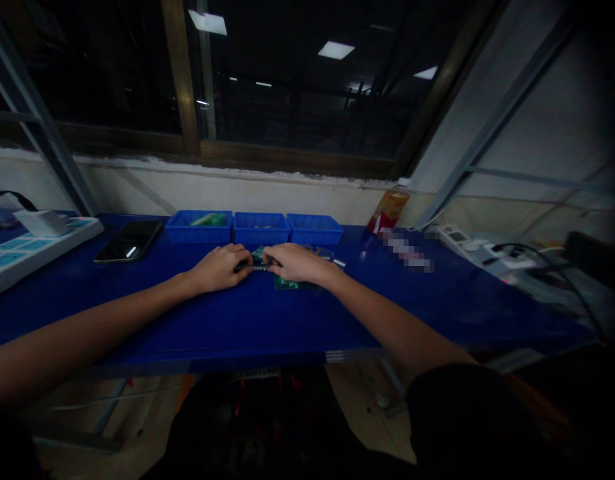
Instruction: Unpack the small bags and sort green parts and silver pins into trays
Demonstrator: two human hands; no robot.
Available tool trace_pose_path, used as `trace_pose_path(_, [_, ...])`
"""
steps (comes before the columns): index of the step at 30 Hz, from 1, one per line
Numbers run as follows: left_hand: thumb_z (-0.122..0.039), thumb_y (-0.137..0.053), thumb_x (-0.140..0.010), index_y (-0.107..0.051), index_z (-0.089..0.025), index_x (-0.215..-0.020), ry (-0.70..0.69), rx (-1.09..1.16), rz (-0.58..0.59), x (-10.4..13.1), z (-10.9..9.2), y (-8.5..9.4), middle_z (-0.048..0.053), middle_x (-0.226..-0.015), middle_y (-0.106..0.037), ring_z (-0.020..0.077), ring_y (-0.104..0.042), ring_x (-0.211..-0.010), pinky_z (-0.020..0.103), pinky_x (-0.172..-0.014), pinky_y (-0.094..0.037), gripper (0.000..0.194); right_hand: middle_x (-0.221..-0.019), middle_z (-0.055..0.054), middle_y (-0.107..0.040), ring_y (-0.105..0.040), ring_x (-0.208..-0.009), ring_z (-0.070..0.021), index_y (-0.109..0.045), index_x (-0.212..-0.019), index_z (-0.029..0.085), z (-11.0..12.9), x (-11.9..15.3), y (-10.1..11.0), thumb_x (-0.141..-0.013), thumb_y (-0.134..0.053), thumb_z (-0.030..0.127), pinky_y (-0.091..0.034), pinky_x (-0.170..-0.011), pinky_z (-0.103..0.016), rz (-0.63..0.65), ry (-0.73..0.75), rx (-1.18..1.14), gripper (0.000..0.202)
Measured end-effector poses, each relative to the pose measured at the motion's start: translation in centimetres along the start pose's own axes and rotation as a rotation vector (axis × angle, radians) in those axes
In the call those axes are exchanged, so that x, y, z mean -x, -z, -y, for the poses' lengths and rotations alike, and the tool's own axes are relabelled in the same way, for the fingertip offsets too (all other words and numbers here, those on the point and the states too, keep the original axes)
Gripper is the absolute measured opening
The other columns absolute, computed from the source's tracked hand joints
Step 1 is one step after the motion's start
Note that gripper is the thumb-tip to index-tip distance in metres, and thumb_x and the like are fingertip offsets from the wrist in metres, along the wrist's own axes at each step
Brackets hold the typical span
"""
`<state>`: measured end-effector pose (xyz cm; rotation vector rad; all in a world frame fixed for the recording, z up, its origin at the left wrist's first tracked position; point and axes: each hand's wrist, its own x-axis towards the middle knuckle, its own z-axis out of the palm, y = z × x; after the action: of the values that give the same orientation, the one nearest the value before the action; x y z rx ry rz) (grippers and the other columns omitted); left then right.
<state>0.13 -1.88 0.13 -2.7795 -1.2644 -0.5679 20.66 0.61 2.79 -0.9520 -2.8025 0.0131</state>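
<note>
Over the middle of the blue table, my left hand [221,268] and my right hand [298,262] are close together. Between them is a thin, dark piece with a metallic glint [258,268], too small and dim to name. My left fingers are closed on its left end, while my right fingers pinch the other end. Beneath my right hand lies a green circuit board [286,283], mostly covered by the hand. More small parts behind the right hand are partly hidden, and a small white piece [340,263] lies to their right.
Three blue bins line the back: a left bin [200,235] with green items, a middle bin [262,235] and a right bin [314,235]. A phone [129,241] and power strip [42,248] lie left. A drink bottle [390,208] stands right, near another power strip [480,253].
</note>
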Motion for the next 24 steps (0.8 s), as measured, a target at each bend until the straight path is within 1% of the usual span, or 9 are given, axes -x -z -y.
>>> trace_pose_path(4, [-0.029, -0.048, -0.081, -0.059, -0.017, -0.088, -0.002, 0.027, -0.005, 0.2, 0.6, 0.1, 0.006, -0.087, -0.058, 0.0197, -0.056, -0.084, 0.035, -0.078, -0.043, 0.017, -0.08, -0.004, -0.063, -0.056, -0.072, -0.0161, -0.059, -0.09, 0.024, 0.3, -0.1, -0.2, -0.077, -0.052, 0.017, -0.035, -0.06, -0.029, -0.013, 0.045, 0.024, 0.016])
trace_pose_path(9, [-0.029, -0.046, -0.083, -0.058, -0.017, -0.088, -0.017, 0.006, 0.002, 0.2, 0.5, 0.2, 0.006, -0.086, -0.058, 0.0194, -0.055, -0.083, 0.034, -0.077, -0.043, 0.018, -0.078, -0.004, -0.062, -0.055, -0.073, -0.0168, -0.059, -0.087, 0.023, 0.3, -0.2, -0.8, -0.079, -0.051, 0.022, -0.036, -0.061, -0.029, -0.007, 0.031, 0.039, 0.011])
trace_pose_path(13, [-0.029, -0.046, -0.084, -0.058, -0.017, -0.089, -0.024, 0.011, 0.007, 0.2, 0.5, 0.2, 0.006, -0.087, -0.057, 0.0194, -0.055, -0.083, 0.034, -0.077, -0.044, 0.018, -0.084, -0.006, -0.06, -0.055, -0.078, -0.0173, -0.058, -0.083, 0.02, 0.6, -0.3, -1.2, -0.081, -0.052, 0.024, -0.038, -0.065, -0.029, -0.048, 0.016, 0.071, 0.008])
trace_pose_path(17, [-0.029, -0.045, -0.085, -0.058, -0.016, -0.088, -0.018, 0.001, -0.015, 0.3, 0.6, -0.1, 0.007, -0.087, -0.057, 0.0205, -0.054, -0.086, 0.036, -0.079, -0.043, 0.018, -0.089, -0.01, -0.057, -0.053, -0.084, -0.0198, -0.056, -0.08, 0.016, 0.8, -0.3, -1.0, -0.081, -0.052, 0.023, -0.039, -0.071, -0.03, -0.091, 0.024, 0.129, 0.008])
trace_pose_path(20, [-0.028, -0.043, -0.086, -0.056, -0.016, -0.088, -0.004, -0.009, -0.091, 0.2, 0.3, 0.0, 0.007, -0.088, -0.057, 0.0212, -0.052, -0.087, 0.037, -0.081, -0.042, 0.018, -0.087, -0.01, -0.059, -0.054, -0.083, -0.0203, -0.055, -0.088, 0.015, 0.7, -0.1, -0.4, -0.083, -0.046, 0.022, -0.039, -0.07, -0.031, -0.125, -0.005, 0.117, 0.012])
trace_pose_path(22, [-0.028, -0.043, -0.086, -0.056, -0.015, -0.088, 0.005, -0.006, -0.148, 0.2, 0.1, 0.2, 0.007, -0.087, -0.057, 0.0213, -0.052, -0.085, 0.037, -0.08, -0.042, 0.018, -0.086, -0.009, -0.061, -0.055, -0.079, -0.0196, -0.052, -0.1, 0.015, 0.6, 0.0, 0.1, -0.086, -0.041, 0.022, -0.038, -0.067, -0.03, -0.164, -0.049, 0.07, 0.019])
trace_pose_path(24, [-0.028, -0.042, -0.086, -0.055, -0.015, -0.087, 0.011, 0.0, -0.192, 0.1, -0.2, 0.4, 0.007, -0.086, -0.057, 0.021, -0.051, -0.082, 0.036, -0.078, -0.042, 0.018, -0.089, -0.008, -0.062, -0.055, -0.08, -0.0181, -0.047, -0.111, 0.018, 0.8, 0.1, 0.4, -0.088, -0.037, 0.021, -0.037, -0.067, -0.029, -0.196, -0.05, 0.022, 0.026])
